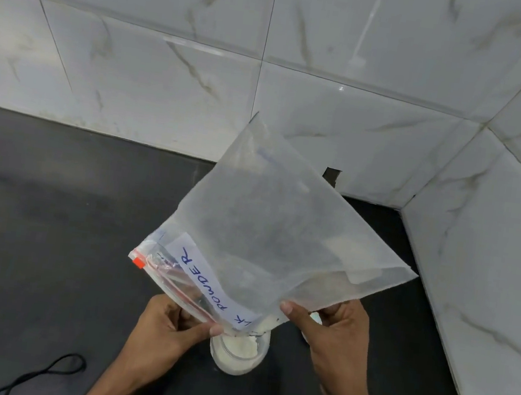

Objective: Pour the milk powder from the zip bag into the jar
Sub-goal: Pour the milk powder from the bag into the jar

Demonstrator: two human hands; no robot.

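A clear zip bag (268, 228) with a red zip strip and a white label reading "POWDER" is held upside down, its mouth pointing down over the jar. Below the bag's mouth a small glass jar (236, 355) stands on the dark counter, with white milk powder inside. My left hand (166, 327) pinches the zip edge near the mouth. On the right, the bag's side edge is gripped by my right hand (334, 333), thumb on top. The bag looks nearly empty, with a little powder near its lower corner.
The dark counter (48, 235) meets white marble-pattern wall tiles (170, 69) at the back and on the right, forming a corner. A black cord (44, 371) lies on the counter at the lower left. A small white object (312, 323) shows partly behind my right hand.
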